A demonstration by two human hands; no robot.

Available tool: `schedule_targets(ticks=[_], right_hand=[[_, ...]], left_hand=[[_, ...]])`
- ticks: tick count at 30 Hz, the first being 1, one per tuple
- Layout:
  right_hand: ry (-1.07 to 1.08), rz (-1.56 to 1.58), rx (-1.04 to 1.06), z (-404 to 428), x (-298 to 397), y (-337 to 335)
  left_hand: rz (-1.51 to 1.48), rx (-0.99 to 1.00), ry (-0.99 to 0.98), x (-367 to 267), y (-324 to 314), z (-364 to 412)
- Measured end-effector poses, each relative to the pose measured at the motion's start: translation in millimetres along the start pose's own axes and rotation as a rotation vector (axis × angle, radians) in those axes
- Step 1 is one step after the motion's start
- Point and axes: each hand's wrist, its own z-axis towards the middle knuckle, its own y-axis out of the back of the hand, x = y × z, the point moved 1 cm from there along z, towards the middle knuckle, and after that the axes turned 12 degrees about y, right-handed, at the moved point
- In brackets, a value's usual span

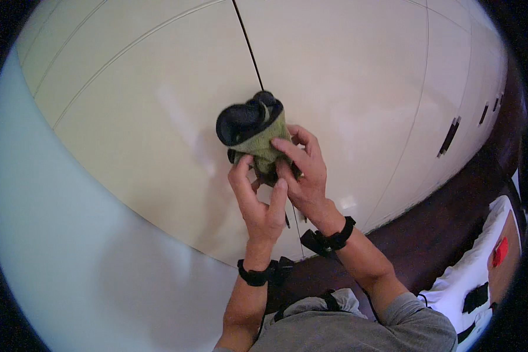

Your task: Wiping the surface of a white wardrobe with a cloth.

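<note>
In front of me is a bundle of green and black cloth (266,143), folded over on itself, perhaps a pair of socks. Its dark inside shows at the upper left end. My left hand (259,202) grips its lower edge from below, thumb and fingers bent around it. On the other side my right hand (308,169) holds it, fingers spread over the green outer face. The bundle's lower end is partly hidden by my fingers. Both wrists carry black straps.
Behind my hands stand cream wardrobe doors (347,97) with a dark gap between two of them. Dark handles (449,137) run along the right side. A pale wall (61,220) is at left. Dark floor (405,237) leads to white bedding (453,268) bearing a red item (500,252).
</note>
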Motion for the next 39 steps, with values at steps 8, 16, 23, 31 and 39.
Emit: schedule_targets(ticks=[8, 16, 23, 31, 39], right_hand=[[-0.086, 0.067, 0.029, -22.0, 18.2, -8.5], [-0.034, 0.069, 0.057, -24.8, 40.5, -30.7], [-0.042, 0.026, 0.077, -37.1, 52.3, -46.8], [-0.021, 0.029, 0.105, -44.9, 52.2, -63.7], [-0.144, 0.1, 0.113, -49.7, 58.6, -69.5]], left_hand=[[0.079, -0.134, 0.119, 9.1, 12.0, -16.4], [0.096, -0.218, 0.128, 1.5, 41.1, -29.6], [-0.051, -0.231, 0.235, -5.5, 58.0, -32.4], [-0.022, -0.282, 0.207, 9.2, 72.9, -28.9], [0.138, -0.292, 0.213, 21.7, 82.9, -29.4]])
